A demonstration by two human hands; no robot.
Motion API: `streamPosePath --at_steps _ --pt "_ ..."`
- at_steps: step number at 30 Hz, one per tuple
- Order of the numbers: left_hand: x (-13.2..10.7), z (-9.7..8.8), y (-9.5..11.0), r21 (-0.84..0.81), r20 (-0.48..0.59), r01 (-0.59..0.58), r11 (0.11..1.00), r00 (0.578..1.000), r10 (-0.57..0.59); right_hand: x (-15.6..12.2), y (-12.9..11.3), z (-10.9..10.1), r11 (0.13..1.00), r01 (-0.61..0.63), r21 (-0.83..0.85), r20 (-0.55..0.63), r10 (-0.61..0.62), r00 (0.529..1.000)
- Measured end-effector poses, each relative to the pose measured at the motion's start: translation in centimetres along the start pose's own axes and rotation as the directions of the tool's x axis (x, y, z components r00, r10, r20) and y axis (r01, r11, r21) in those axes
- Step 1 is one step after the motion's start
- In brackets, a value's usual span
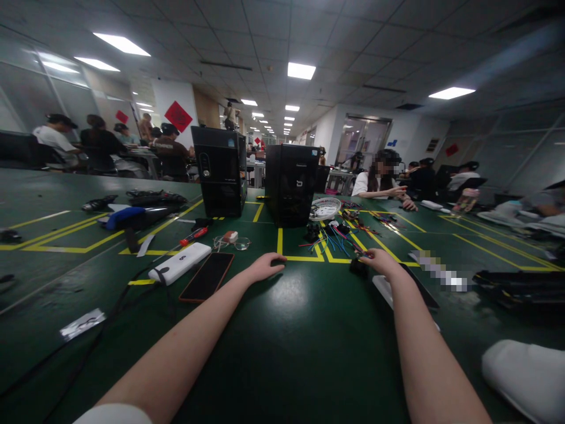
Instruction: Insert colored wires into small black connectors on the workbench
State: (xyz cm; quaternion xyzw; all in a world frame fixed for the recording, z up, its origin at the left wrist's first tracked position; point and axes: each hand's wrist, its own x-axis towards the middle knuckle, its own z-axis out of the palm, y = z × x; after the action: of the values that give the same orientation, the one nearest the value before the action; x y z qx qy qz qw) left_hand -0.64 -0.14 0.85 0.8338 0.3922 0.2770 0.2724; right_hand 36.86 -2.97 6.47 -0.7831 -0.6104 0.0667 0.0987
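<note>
My left hand [266,267] rests low over the green table, its fingers loosely bent and slightly apart, holding nothing. To its left lie a dark phone with an orange edge [206,277] and a white power strip [180,262]. My right hand [380,262] has its fingertips pinched at the end of thin coloured wires [339,240], which spread out to the left. Just below those fingertips is a small black part [358,267]; whether it is joined to the wires I cannot tell. A white object [382,290] and a dark flat device [421,288] lie partly under my right forearm.
Two black computer towers [220,176] [291,185] stand ahead. Near them are a white basket [325,208], glasses [238,242] and a red screwdriver [193,236]. Yellow tape [304,258] marks the table. A person [375,179] sits across, right; black parts [521,288] lie at right.
</note>
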Motion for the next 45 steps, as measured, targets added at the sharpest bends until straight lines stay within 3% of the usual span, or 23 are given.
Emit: streamPosePath --at_steps 5,11,17,20,27,36,45 --pt "0.1 0.0 0.1 0.020 0.004 -0.013 1.000 1.000 0.013 0.1 0.1 0.8 0.998 -0.020 -0.063 0.103 0.027 0.994" --pt "0.0 -0.1 0.6 0.034 0.013 -0.005 0.999 1.000 0.004 -0.2 -0.7 1.2 0.992 -0.058 -0.108 0.068 0.066 0.995" --pt "0.0 0.0 0.3 0.020 0.012 -0.011 1.000 1.000 0.011 -0.2 -1.1 0.2 0.999 -0.024 -0.034 -0.106 0.021 0.994" --pt "0.0 0.0 0.0 0.014 0.005 -0.020 1.000 1.000 0.020 -0.3 -1.5 0.2 0.998 0.047 -0.046 -0.095 -0.051 0.994" --pt "0.0 -0.1 0.3 0.023 0.001 -0.012 1.000 1.000 0.012 -0.2 -1.8 1.0 0.998 0.061 -0.003 0.026 -0.061 0.998" --pt "0.1 0.0 -0.2 0.034 -0.002 -0.033 0.999 0.999 0.033 -0.1 -2.1 1.7 0.994 0.107 -0.024 -0.141 -0.110 0.984" --pt "0.2 0.1 -0.6 0.041 0.008 -0.043 0.998 0.999 0.043 0.2 -2.2 2.5 0.997 0.074 0.030 -0.076 -0.071 0.995"
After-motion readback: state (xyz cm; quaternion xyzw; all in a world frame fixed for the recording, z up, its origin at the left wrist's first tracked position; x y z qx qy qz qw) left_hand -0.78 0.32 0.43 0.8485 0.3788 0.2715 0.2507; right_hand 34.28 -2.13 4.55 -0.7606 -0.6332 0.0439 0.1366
